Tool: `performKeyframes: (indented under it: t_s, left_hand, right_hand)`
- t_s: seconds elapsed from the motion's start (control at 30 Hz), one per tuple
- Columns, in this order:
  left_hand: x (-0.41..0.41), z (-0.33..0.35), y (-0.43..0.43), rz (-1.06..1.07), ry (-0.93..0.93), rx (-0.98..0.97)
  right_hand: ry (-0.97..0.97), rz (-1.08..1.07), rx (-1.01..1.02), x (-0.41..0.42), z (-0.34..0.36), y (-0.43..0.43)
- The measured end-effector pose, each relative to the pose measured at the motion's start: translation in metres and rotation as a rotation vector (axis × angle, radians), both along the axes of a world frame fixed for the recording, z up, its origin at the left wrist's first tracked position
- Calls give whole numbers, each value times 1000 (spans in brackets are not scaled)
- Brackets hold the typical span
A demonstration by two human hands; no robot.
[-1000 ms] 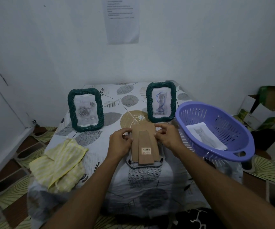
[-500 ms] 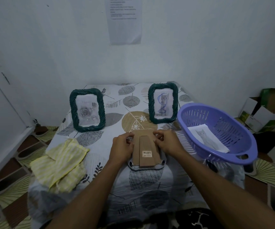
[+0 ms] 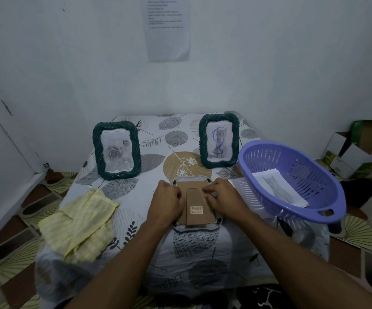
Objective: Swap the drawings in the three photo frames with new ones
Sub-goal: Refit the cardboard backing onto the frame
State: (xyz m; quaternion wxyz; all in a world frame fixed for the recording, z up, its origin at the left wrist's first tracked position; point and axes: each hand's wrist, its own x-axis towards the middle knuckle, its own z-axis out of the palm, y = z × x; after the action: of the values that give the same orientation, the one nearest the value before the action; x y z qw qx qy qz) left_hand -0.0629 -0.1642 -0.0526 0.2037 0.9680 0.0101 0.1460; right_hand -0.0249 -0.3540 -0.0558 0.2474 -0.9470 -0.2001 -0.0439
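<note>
Brown cardboard backing faces up on the frame [image 3: 195, 202] lying face-down on the table [image 3: 203, 248], between the left hand [image 3: 166, 202] and right hand [image 3: 222, 198]. Both sets of fingers curl onto its side edges, pressing rather than gripping. A slipped clip could jolt the glass. Whatever drawing lies under the backing is hidden. Beyond, two frames [image 3: 116, 150] stand upright; a cat drawing [image 3: 280, 189] waits in the basket [image 3: 328, 197].

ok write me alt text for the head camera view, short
Two bare hands, left hand and right hand, press on the brown backing of a face-down photo frame on a leaf-patterned table. Behind stand two green frames, a purple basket holds a cat drawing, and a yellow cloth lies left.
</note>
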Motion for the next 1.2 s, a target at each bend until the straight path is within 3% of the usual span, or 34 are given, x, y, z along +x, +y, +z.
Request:
performKeyframes:
  t_s: [0.1,0.3,1.2]
  left_hand:
    - [2,-6,10,-18,-35,24]
    - [1,-19,15,-39,8,-239]
    - [2,-26,20,-90,5,-218]
  right_hand:
    - [26,-8,56,1,-2,-1]
    - [72,-84,105,2,-5,-2]
    - [84,-125,94,3,-4,3]
